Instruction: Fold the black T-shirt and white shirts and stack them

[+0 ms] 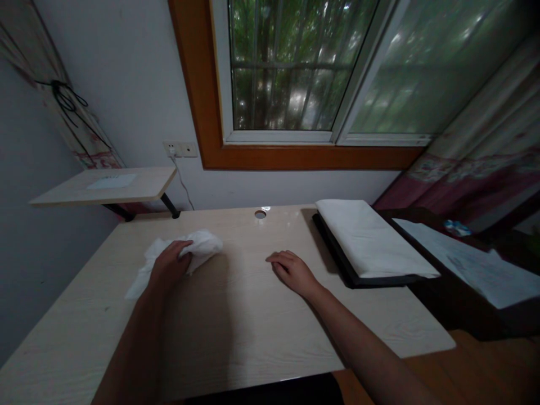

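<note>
On the left part of the pale wood-grain desk, my left hand is closed on a thin, crumpled white cloth. The cloth bunches up beyond the fingers, and a flatter end trails toward the lower left; whether it is fabric or tissue I cannot tell. My right hand rests on the desktop near the middle, palm down and holding nothing. Its fingers are loosely bent, with the index finger reaching out to the left and the thumb a little apart.
A black-edged flat object with a white cover stands at the right of the desk. At the back left is a small raised shelf on black legs. A cable hole lies near the rear edge, below the window. A white sheet lies farther right.
</note>
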Demonstrator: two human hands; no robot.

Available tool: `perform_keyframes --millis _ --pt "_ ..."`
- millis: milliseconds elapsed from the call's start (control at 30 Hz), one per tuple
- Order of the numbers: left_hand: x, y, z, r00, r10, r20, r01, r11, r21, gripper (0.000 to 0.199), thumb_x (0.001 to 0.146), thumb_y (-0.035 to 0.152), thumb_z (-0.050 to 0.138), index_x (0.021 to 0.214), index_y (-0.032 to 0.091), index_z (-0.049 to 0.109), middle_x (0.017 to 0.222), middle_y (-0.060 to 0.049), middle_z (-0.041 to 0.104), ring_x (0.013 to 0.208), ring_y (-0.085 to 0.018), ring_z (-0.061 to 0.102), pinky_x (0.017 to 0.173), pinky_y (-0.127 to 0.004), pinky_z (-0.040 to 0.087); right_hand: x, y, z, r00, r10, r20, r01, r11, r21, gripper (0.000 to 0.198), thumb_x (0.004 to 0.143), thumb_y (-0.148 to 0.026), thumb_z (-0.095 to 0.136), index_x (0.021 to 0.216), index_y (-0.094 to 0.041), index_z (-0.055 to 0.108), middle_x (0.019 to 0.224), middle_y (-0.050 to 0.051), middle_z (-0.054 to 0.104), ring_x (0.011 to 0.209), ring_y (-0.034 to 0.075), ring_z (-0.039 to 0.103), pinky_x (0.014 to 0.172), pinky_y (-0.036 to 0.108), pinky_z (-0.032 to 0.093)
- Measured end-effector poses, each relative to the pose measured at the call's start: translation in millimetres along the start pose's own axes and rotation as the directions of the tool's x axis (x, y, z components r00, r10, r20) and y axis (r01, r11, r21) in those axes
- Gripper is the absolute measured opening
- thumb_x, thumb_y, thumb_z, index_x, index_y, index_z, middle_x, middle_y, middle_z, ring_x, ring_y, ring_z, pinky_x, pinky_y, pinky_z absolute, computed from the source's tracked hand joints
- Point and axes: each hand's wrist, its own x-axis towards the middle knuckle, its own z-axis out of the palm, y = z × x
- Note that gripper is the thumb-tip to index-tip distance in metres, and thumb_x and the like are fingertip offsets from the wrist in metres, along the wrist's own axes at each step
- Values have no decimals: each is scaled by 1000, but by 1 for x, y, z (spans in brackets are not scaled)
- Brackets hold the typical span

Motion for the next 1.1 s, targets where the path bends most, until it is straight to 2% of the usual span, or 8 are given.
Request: perform_keyframes --millis 167,267,333,400,500,667,833,1100 --pt "-2 43 20 982 161 103 -138 970 -200 39 85 25 58 123 22 66 119 -6 71 110 -23 67 99 -37 53 4 -12 7 999 -42 9 42 998 -37 28 99 -25 58 125 -28 67 119 7 70 111 22 63 99 41 51" --pt "-7 72 31 959 246 137 -199 936 -291 39 83 20 59 121 23 65 119 -5 71 108 -22 68 98 -36 54 7 -21 16 996 -84 28 86 994 -70 51 93 -37 70 140 -26 57 139 14 58 128 28 54 106 47 48" --pt "-9 87 38 944 299 136 -242 912 -331 35 85 19 58 119 23 66 117 -5 72 107 -21 68 98 -35 54 8 -24 23 989 -128 73 134 987 -90 59 89 -42 74 142 -24 55 141 15 56 126 30 54 104 48 49" --pt "-9 93 43 931 348 110 -291 890 -350 30 89 18 55 116 23 67 114 -6 72 106 -21 68 98 -36 55 9 -25 28 980 -172 101 181 979 -91 47 91 -42 72 134 -26 62 137 13 59 117 29 58 100 47 51" --pt "-7 87 44 926 376 38 -344 882 -322 24 93 22 57 115 23 67 112 -7 71 106 -21 68 98 -37 55 9 -22 31 984 -170 45 172 984 -51 20 98 -33 62 115 -28 72 123 9 67 106 24 62 94 43 53" --pt "-4 67 38 933 358 -42 -359 912 -199 48 89 41 70 132 23 60 124 -10 66 117 -26 62 104 -43 52 8 -19 27 994 -39 -103 53 990 129 20 102 -28 55 108 -27 74 108 8 70 102 22 66 91 38 55" --pt "-4 57 38 932 360 47 -349 924 -157 61 87 48 72 141 25 54 135 -10 60 127 -28 55 110 -47 48 8 -14 17 960 117 -256 -61 974 218 21 102 -30 54 104 -25 74 105 8 70 102 22 65 91 38 54" --pt "-3 58 42 952 250 174 -213 955 -208 35 95 42 59 124 24 67 115 -8 68 107 -24 66 99 -41 53 7 0 4 844 280 -458 -209 957 200 23 100 -33 52 95 -23 72 100 9 65 98 25 61 87 41 52"
